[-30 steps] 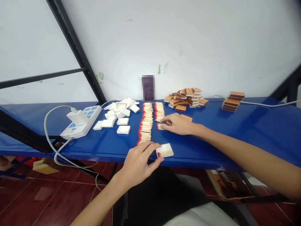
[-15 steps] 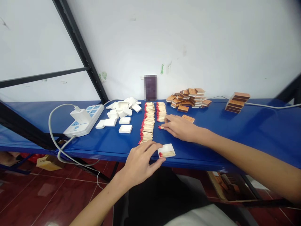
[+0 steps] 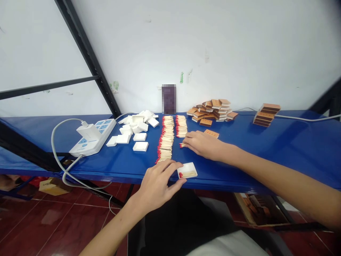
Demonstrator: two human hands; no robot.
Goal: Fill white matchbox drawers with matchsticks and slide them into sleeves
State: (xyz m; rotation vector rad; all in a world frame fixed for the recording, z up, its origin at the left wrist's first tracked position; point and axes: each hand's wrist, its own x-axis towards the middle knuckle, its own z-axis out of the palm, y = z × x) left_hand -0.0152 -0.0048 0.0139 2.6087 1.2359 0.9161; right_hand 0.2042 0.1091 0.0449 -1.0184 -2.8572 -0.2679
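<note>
Near the front edge of the blue shelf, my left hand (image 3: 161, 183) grips the left end of a white matchbox tray (image 3: 189, 167) between thumb and fingers. Several red-tipped matches (image 3: 188, 174) lie along the tray's near side. My right hand (image 3: 199, 143) is closed on a few matches (image 3: 182, 145), whose red heads poke out to the left of the fingertips. Just beyond it is a short row of matches (image 3: 181, 126). A longer row of matches (image 3: 166, 138) runs from the back down toward my left hand.
White matchbox trays (image 3: 140, 137) are heaped at the left, beside a power strip (image 3: 93, 138) with a plug and cable. Orange-brown matchbox sleeves (image 3: 213, 111) are piled at the back right, with a stack of matchboxes (image 3: 266, 114) farther right. A blurred dark panel (image 3: 169, 99) leans on the wall.
The view has shifted slightly. Both hands keep nearly the same places, the left on the tray and the right with the matches.
</note>
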